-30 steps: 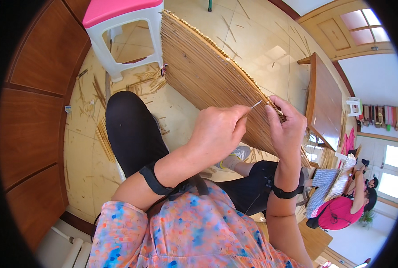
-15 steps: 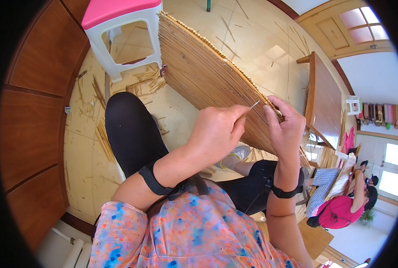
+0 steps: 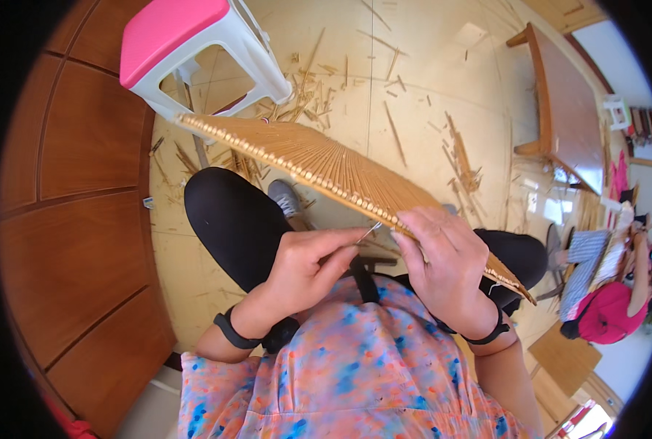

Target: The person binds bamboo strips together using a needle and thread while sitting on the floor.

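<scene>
Through the head camera I see the tan, reed-like slatted panel (image 3: 319, 157) mid-frame, its long edge slanting upper left to lower right. The right hand (image 3: 447, 260), nearer, pinches that edge; just below, the left hand (image 3: 308, 267) pinches a thin silvery metal tool (image 3: 371, 232) angled up-right toward it.

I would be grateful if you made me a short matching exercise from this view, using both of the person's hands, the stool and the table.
1. Left hand
2. Right hand
3. Stool
4. Table

A. Pink on top, white below
B. Holding the edge of the slatted mat
C. Brown, in the upper right
D. Pinching a thin metal tool

Pairs: 1-D, 2-B, 3-A, 4-C
</scene>
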Demonstrator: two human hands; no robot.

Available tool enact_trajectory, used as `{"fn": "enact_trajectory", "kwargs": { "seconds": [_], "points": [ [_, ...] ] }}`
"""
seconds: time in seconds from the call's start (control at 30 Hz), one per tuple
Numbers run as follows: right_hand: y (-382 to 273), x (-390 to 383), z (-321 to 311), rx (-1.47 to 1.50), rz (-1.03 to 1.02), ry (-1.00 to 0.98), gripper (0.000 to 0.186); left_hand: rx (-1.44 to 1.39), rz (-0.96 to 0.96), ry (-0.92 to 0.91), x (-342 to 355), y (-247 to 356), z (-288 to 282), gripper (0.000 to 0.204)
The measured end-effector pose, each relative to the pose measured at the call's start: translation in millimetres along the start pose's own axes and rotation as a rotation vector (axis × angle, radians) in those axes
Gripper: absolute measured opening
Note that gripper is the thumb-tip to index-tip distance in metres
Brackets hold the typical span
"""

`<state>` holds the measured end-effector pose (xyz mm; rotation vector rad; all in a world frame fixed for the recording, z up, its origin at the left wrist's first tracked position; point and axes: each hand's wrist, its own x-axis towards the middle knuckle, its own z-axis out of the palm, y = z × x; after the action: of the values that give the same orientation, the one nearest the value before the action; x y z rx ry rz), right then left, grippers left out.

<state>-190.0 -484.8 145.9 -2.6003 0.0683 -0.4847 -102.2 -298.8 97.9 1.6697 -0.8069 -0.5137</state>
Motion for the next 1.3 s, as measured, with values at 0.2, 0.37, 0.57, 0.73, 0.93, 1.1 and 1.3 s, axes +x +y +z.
{"fn": "enact_trajectory", "kwargs": {
  "seconds": [0.2,0.37,0.57,0.73,0.93,1.1,1.3],
  "points": [
    [-13,-25,8,0.101,0.022,0.011,0.033,-0.025,-0.051,-0.141,-26,-12,-7,0.026],
    [-14,-39,4,0.052,-0.004,-0.018,0.031,-0.025,0.009,-0.117,-35,-12,2,0.027],
    [-13,-49,11,0.059,0.001,0.063,0.034,0.001,-0.026,-0.132,-40,-6,4,0.026],
    [-9,-50,8,0.04,-0.067,0.096,0.038,-0.006,-0.095,-0.117,-40,3,7,0.023],
    [-7,-51,4,0.08,-0.133,-0.013,0.038,-0.022,-0.126,-0.088,-41,6,6,0.016],
    [-9,-53,6,0.094,-0.164,-0.012,0.04,-0.038,-0.158,-0.099,-43,5,3,0.01],
    [-10,-53,6,0.086,-0.191,-0.023,0.044,0.015,-0.1,-0.132,-33,7,4,0.017]
  ]
}}
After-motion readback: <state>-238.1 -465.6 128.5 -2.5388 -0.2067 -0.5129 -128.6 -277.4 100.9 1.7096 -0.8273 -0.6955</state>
